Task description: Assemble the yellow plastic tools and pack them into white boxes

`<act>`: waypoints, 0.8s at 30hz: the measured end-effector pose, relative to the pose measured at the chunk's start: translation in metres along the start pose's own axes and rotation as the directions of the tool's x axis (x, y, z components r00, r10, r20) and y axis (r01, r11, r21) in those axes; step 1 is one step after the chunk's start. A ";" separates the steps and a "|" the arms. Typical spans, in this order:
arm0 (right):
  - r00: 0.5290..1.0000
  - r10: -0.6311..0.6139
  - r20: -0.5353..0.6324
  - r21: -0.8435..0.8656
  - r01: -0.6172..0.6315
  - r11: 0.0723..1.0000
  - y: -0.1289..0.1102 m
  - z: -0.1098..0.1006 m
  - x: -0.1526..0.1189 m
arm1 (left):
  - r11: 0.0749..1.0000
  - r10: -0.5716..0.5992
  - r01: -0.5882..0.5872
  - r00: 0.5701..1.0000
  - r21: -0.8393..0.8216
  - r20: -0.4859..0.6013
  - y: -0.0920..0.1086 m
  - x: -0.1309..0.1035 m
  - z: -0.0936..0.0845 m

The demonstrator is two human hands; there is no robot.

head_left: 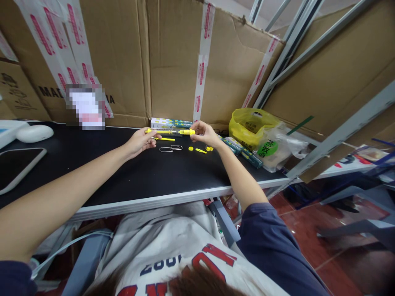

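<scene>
A slim clear tube [168, 132] with yellow ends lies level above the black tabletop, held between both hands. My left hand [140, 142] pinches its left end, with some fingers curled below. At the other end, my right hand [205, 133] grips the thick yellow end piece with thumb and fingers. Under the tube lies a thin yellow rod [166, 139]. Bent metal wire loops [170, 149] rest nearer to me. To their right are a round yellow cap [191, 149], a small pointed yellow part [201, 151] and small yellow pieces [210, 148] below my right hand.
Patterned narrow boxes [173, 123] lie behind my hands, with more green boxes [247, 154] at right. Beyond stand a yellow plastic bag [251, 127] and a clear bag [273, 154]. A white mouse [34, 133] and a dark-screened device [20, 166] are at left. Cardboard [175, 74] walls the back.
</scene>
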State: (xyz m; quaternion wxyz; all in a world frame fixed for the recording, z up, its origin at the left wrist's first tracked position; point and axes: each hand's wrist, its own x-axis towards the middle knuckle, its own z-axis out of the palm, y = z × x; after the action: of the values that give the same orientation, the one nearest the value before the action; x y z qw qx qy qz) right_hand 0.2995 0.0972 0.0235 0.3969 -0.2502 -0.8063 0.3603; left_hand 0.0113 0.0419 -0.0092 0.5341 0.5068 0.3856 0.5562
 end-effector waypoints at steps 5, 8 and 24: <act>1.000 0.005 -0.013 -0.004 -0.005 1.000 -0.001 0.001 0.000 | 1.000 -0.003 0.003 1.000 -0.001 -0.006 0.000 0.000 0.001; 1.000 0.010 -0.023 -0.027 -0.011 1.000 -0.003 0.002 -0.001 | 1.000 -0.008 0.008 1.000 0.001 -0.011 0.002 -0.002 0.002; 0.995 -0.034 -0.097 -0.145 0.020 0.989 -0.003 0.005 0.000 | 1.000 0.000 0.000 1.000 -0.007 0.007 -0.003 0.001 -0.002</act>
State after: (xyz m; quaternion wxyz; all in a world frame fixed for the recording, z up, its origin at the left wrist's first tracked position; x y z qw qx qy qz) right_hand 0.2948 0.0936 0.0236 0.4223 -0.2849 -0.8127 0.2827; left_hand 0.0097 0.0433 -0.0126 0.5374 0.5068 0.3816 0.5556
